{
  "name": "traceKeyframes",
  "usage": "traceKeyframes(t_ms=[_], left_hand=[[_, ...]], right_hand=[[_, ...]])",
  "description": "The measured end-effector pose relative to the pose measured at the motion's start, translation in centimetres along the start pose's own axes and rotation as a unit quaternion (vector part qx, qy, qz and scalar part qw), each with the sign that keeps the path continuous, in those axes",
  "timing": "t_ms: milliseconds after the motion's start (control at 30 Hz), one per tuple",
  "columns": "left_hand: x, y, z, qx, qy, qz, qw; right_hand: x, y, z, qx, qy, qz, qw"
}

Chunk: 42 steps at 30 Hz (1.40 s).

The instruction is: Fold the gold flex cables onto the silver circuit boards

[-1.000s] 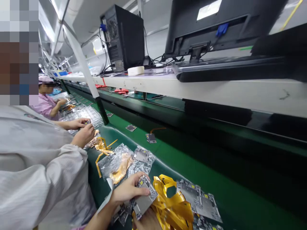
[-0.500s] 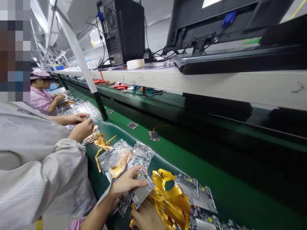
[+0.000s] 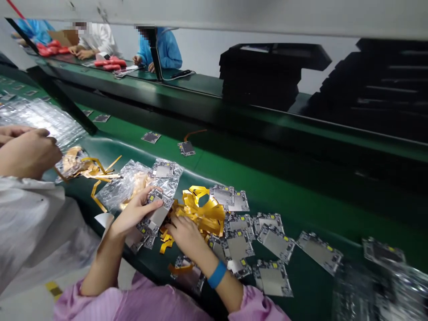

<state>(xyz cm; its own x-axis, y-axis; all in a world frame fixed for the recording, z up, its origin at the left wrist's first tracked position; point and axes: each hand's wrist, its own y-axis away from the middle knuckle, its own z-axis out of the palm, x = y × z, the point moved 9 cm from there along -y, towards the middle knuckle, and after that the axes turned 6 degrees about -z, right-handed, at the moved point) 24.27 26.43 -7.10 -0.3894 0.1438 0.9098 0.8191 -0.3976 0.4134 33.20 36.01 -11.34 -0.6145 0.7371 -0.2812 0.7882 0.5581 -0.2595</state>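
My left hand point(image 3: 135, 214) is closed on a circuit board point(image 3: 159, 215), thumb across its grey metal face, held tilted above the bench. Just to its right, my right hand point(image 3: 183, 229) wears a blue wristband and has its fingers drawn together on a yellow flex cable at the left edge of the flex cable pile point(image 3: 207, 211). How many cables are in those fingers is hidden. Several more circuit boards point(image 3: 238, 244) lie right of the pile, some overlapping. Other boards lie beneath my left hand, and one with an orange strip point(image 3: 189, 272) lies below my right hand.
A co-worker's hands point(image 3: 28, 151) are at the left, near more flex cables point(image 3: 95, 168). Clear plastic bags point(image 3: 122, 178) lie beyond my left hand. Spaced boards point(image 3: 186, 148) rest on the green belt point(image 3: 220, 167) ahead. A white shelf edge point(image 3: 234, 18) crosses above.
The view has swung down and to the right, showing more boards on the right. My left hand still holds the board; my right hand shows more fully at the flex cables.
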Motion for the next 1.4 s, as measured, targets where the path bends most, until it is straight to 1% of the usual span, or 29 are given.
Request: traceKeyframes(t_ms=[67, 100, 167, 233, 367, 500, 567, 600, 633, 667, 733, 767, 800, 833, 867, 900, 933, 967, 1033, 1067, 1100, 1133, 1200, 1300, 1400], left_hand=[[0.3, 0.1, -0.3, 0.008, 0.003, 0.005, 1.000], [0.4, 0.1, -0.5, 0.013, 0.006, 0.006, 1.000], [0.5, 0.2, -0.9, 0.025, 0.011, 0.006, 1.000], [0.5, 0.3, -1.2, 0.033, 0.015, 0.005, 0.999], [0.6, 0.5, -1.4, 0.041, 0.018, 0.006, 0.999], [0.5, 0.8, -1.5, 0.043, 0.019, -0.002, 0.999], [0.5, 0.7, -1.5, 0.040, 0.010, 0.001, 0.999], [0.6, 0.7, -1.5, 0.038, 0.001, 0.006, 0.999], [0.8, 0.7, -1.4, 0.037, -0.011, 0.014, 0.999], [1.0, 0.7, -1.2, 0.036, -0.025, 0.025, 0.999], [1.6, 0.9, -0.4, 0.030, -0.056, 0.045, 0.997], [2.0, 0.9, 0.2, 0.024, -0.072, 0.055, 0.996], [2.3, 1.0, 1.1, 0.014, -0.090, 0.064, 0.994], [2.7, 1.1, 2.2, 0.002, -0.108, 0.073, 0.991], [3.0, 1.1, 3.5, -0.013, -0.126, 0.080, 0.989], [3.2, 1.1, 4.9, -0.030, -0.140, 0.084, 0.986], [3.4, 1.2, 6.4, -0.051, -0.151, 0.086, 0.983], [3.5, 1.4, 8.0, -0.073, -0.161, 0.089, 0.980], [3.7, 2.0, 10.9, -0.112, -0.186, 0.101, 0.971], [3.6, 2.4, 12.2, -0.128, -0.203, 0.109, 0.965], [3.5, 2.7, 13.2, -0.138, -0.224, 0.117, 0.958], [3.3, 3.0, 14.0, -0.145, -0.244, 0.122, 0.951], [2.5, 3.2, 15.0, -0.156, -0.271, 0.117, 0.943], [1.3, 3.3, 15.9, -0.172, -0.285, 0.098, 0.938], [0.5, 3.6, 16.8, -0.181, -0.296, 0.093, 0.933]], right_hand=[[0.2, -0.2, -0.9, 0.006, -0.005, 0.003, 1.000], [0.5, -0.3, -1.6, 0.015, -0.010, 0.017, 1.000], [1.7, -0.5, -2.9, 0.036, -0.020, 0.064, 0.997], [2.8, -0.6, -3.5, 0.040, -0.031, 0.107, 0.993], [3.5, -0.7, -2.8, 0.022, -0.076, 0.126, 0.989], [3.9, -0.5, -2.5, 0.045, -0.113, 0.152, 0.981], [4.0, -0.3, -3.3, 0.074, -0.146, 0.172, 0.971], [4.2, -0.2, -4.2, 0.103, -0.179, 0.183, 0.961], [4.4, 0.1, -5.5, 0.144, -0.221, 0.196, 0.944], [4.6, 0.6, -7.0, 0.192, -0.267, 0.211, 0.920], [5.4, 2.3, -10.3, 0.287, -0.353, 0.245, 0.856], [5.9, 3.4, -11.9, 0.322, -0.381, 0.263, 0.825], [6.4, 4.6, -13.2, 0.346, -0.407, 0.281, 0.797], [6.9, 5.7, -14.3, 0.359, -0.428, 0.294, 0.776], [7.4, 6.7, -15.2, 0.360, -0.440, 0.300, 0.766], [7.6, 7.4, -15.8, 0.351, -0.438, 0.300, 0.771], [7.7, 7.9, -16.3, 0.332, -0.419, 0.298, 0.791], [7.5, 8.3, -16.6, 0.308, -0.387, 0.295, 0.817], [6.6, 9.0, -16.6, 0.257, -0.305, 0.299, 0.867], [6.1, 9.4, -16.4, 0.239, -0.268, 0.304, 0.882], [5.6, 9.8, -16.1, 0.228, -0.240, 0.312, 0.890], [5.2, 10.3, -16.0, 0.227, -0.217, 0.319, 0.894], [4.6, 11.3, -15.9, 0.238, -0.184, 0.335, 0.893], [4.0, 13.0, -16.4, 0.271, -0.147, 0.360, 0.881], [3.5, 14.1, -16.8, 0.290, -0.128, 0.364, 0.876]])
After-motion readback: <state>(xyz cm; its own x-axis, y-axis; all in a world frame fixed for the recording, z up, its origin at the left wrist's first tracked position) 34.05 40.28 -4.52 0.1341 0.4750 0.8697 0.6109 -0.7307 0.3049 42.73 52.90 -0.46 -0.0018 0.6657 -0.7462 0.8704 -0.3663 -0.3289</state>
